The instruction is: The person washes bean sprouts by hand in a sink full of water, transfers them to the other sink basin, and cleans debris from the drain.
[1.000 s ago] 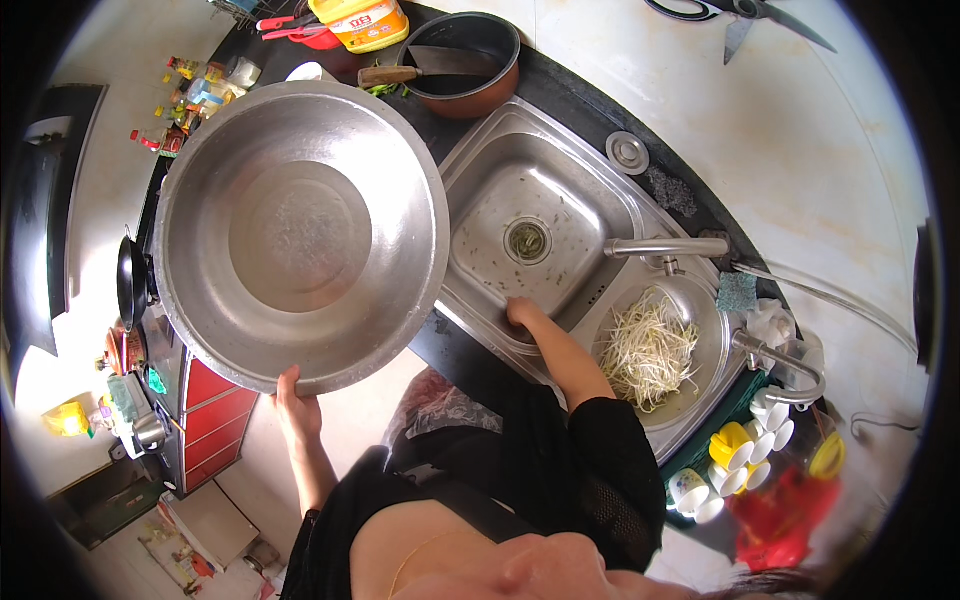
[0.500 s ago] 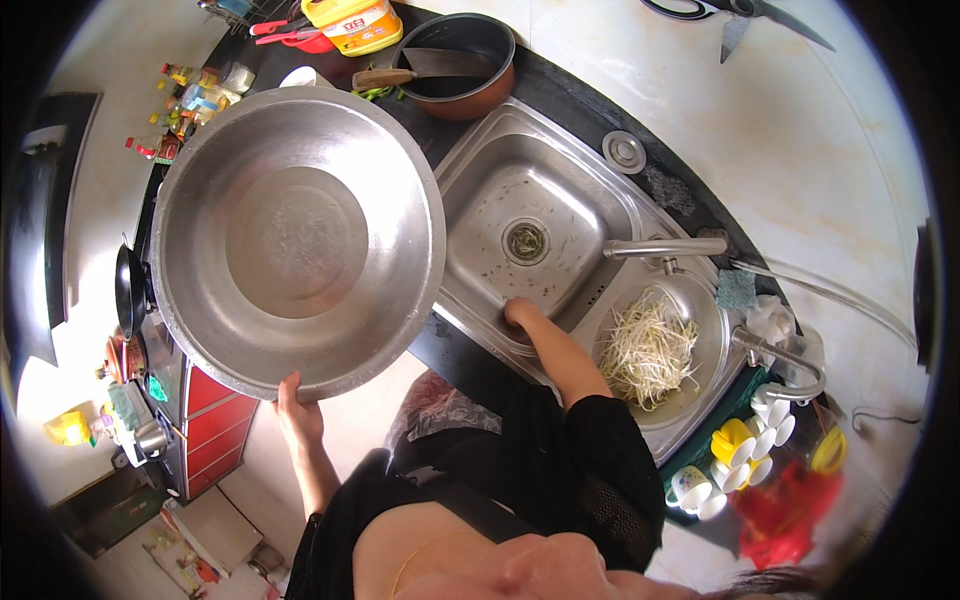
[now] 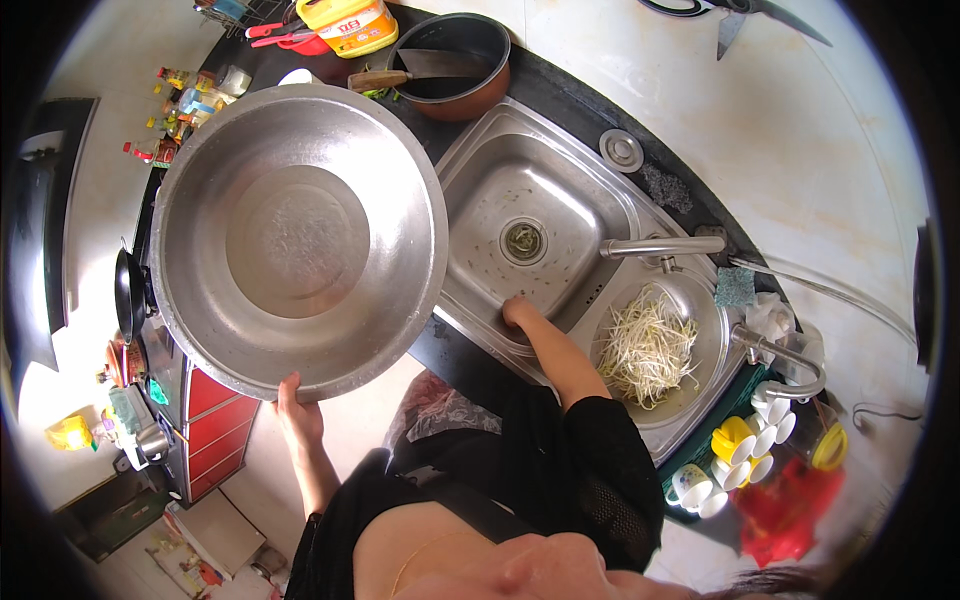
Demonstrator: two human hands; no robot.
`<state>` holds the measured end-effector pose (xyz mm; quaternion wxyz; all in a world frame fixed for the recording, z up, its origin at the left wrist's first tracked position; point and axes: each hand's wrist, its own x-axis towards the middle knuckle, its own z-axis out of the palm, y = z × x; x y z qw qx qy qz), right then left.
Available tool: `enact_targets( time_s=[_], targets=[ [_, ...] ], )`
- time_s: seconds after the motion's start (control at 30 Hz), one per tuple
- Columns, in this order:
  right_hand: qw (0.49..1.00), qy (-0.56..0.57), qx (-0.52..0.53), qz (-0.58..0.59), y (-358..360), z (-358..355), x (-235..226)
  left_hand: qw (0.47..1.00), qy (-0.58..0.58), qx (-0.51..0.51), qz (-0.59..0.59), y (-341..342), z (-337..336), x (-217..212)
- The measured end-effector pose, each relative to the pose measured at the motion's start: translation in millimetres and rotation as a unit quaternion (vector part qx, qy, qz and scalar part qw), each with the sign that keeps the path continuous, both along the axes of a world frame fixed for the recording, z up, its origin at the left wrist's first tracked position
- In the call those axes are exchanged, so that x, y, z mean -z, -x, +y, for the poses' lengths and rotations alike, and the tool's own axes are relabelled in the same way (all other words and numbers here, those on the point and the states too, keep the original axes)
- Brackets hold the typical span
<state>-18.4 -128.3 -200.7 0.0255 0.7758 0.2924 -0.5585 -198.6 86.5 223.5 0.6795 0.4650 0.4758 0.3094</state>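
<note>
A large round metal basin [image 3: 400, 230] fills the left, tilted so that its inside faces up. My left hand [image 3: 297, 396] grips its near rim, thumb over the edge and fingers underneath. My right hand [image 3: 517, 309] reaches down at the near wall of the larger steel sink bowl [image 3: 565, 262]. Its fingers look curled together, and whatever they hold is hidden. Small green bits are scattered over the bowl's floor and gathered in the drain [image 3: 524, 241]. Pale bean sprouts [image 3: 648, 345] lie heaped in the smaller sink bowl, right of my right forearm.
The faucet [image 3: 665, 246] reaches over the sink. Behind it stands a brown pot [image 3: 460, 95] with a cleaver [image 3: 430, 65] across its top, beside a yellow container [image 3: 350, 27]. Several cups [image 3: 735, 440] crowd a green rack at the right. Bottles [image 3: 190, 108] stand far left.
The view has shifted very slightly. Both hands and the basin stay practically where they were.
</note>
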Motion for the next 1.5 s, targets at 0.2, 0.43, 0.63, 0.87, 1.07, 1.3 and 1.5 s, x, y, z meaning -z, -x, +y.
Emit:
enact_targets(
  time_s=[0.2, 0.43, 0.63, 0.87, 1.07, 1.3, 1.5],
  targets=[
    [1.0, -0.002, -0.008, 0.019, -2.8, 1.0, -4.2, 1.0, -0.01, -0.013, -0.002, -1.1, -1.6, 1.0],
    [0.997, -0.037, 0.073, -0.014, -0.6, -1.7, -27.7, 1.0, -0.016, -0.021, -0.003, 1.6, 0.7, 3.2],
    [0.996, -0.046, 0.077, -0.023, -0.2, -2.7, -32.6, 1.0, -0.019, -0.019, -0.003, -2.9, -2.4, -1.2],
    [0.999, -0.04, -0.019, -0.014, -4.7, 0.1, -25.6, 1.0, -0.013, -0.01, -0.011, -1.9, -2.6, -2.9],
    [0.998, -0.031, -0.047, -0.004, -5.1, 1.5, -18.8, 1.0, -0.009, -0.013, -0.014, -3.0, -3.7, -5.4],
    [0.999, -0.019, 0.036, 0.007, -6.3, 2.8, -37.2, 1.0, -0.011, -0.016, -0.016, -2.8, -3.7, -5.2],
    [0.999, -0.026, 0.03, -0.017, -4.4, 1.7, -35.8, 1.0, -0.015, -0.007, -0.026, -1.9, -3.0, -5.1]
  ],
)
